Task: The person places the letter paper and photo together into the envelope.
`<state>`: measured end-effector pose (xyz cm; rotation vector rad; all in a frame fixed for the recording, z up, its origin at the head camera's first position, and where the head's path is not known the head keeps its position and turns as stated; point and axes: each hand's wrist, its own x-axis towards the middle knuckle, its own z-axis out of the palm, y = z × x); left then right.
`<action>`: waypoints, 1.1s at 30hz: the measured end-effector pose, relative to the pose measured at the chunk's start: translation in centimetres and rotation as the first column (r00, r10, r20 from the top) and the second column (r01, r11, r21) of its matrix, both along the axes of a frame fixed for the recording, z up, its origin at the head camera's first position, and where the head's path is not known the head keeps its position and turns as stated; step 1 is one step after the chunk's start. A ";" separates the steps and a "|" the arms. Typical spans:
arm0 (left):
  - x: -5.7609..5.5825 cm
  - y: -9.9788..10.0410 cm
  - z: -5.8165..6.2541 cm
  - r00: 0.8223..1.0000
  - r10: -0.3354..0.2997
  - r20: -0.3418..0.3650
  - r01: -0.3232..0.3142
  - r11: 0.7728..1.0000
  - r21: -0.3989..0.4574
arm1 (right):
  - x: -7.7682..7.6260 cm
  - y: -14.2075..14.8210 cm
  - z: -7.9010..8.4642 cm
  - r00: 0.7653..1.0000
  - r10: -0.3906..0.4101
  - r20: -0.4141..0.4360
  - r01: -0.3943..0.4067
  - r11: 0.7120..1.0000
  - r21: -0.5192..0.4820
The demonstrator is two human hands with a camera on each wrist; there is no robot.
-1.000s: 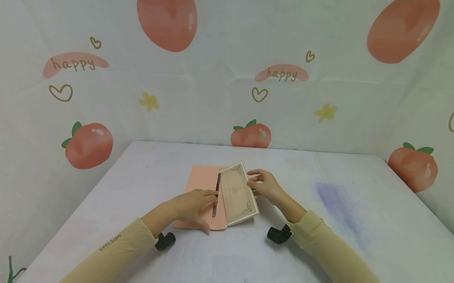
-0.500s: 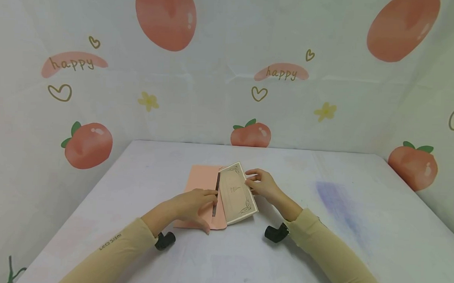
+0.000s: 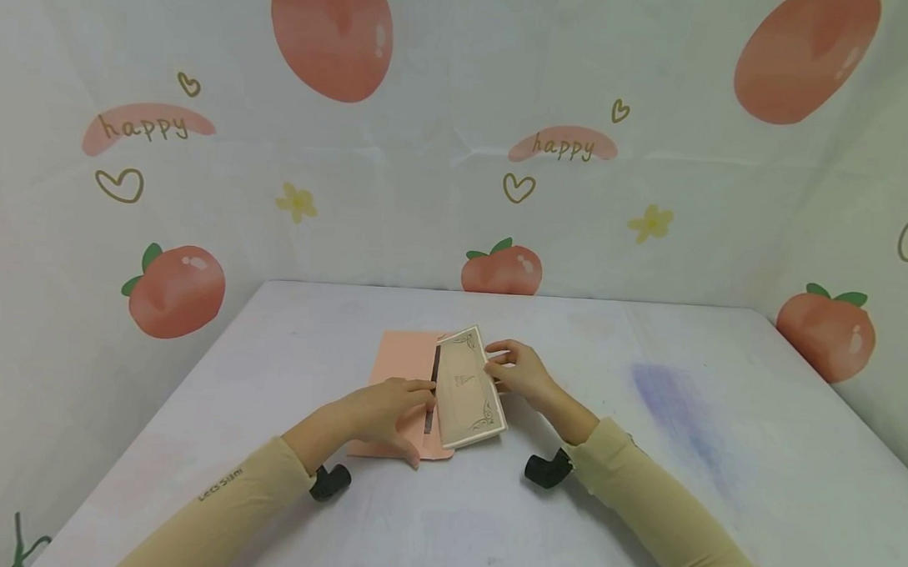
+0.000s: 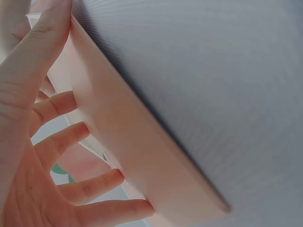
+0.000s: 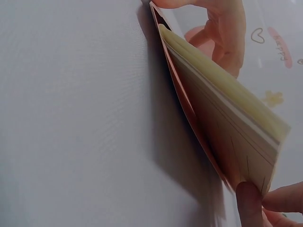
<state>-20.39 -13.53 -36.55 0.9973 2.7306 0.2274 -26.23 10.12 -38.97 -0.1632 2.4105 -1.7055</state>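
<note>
A pink folder (image 3: 406,353) with a dark strip lies flat on the table. Over its right part slants a cream booklet (image 3: 465,392) with a scrollwork border, its right side raised off the folder. My left hand (image 3: 389,408) rests on the folder with fingers extended, the fingertips beside the dark strip. In the left wrist view the fingers (image 4: 106,213) touch the pink surface and the thumb is at its edge. My right hand (image 3: 524,373) pinches the booklet's right edge; the right wrist view has thumb and finger at the raised edge of the booklet (image 5: 236,123).
The white table (image 3: 445,533) spreads around the folder, with a purple smudge (image 3: 678,416) on the right. Behind it hangs a white backdrop (image 3: 429,149) printed with fruit. Black wrist-worn devices (image 3: 548,470) sit under both cuffs. A green cord (image 3: 20,544) shows at the lower left.
My right hand has shifted slightly left with the booklet, which now covers more of the folder's right part and leans a bit differently. My left hand has stayed in place.
</note>
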 end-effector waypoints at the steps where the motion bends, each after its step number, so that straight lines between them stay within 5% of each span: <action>1: 0.0 0.0 0.0 1.000 -0.001 -0.003 0.001 1.000 -0.001 | 0.0 -0.1 0.0 1.000 -0.007 0.008 0.007 1.000 0.002; 33: 0.0 0.1 -0.1 1.000 -0.007 -0.009 0.007 1.000 -0.004 | 1.2 -1.3 0.2 1.000 -0.006 -0.006 0.006 1.000 -0.013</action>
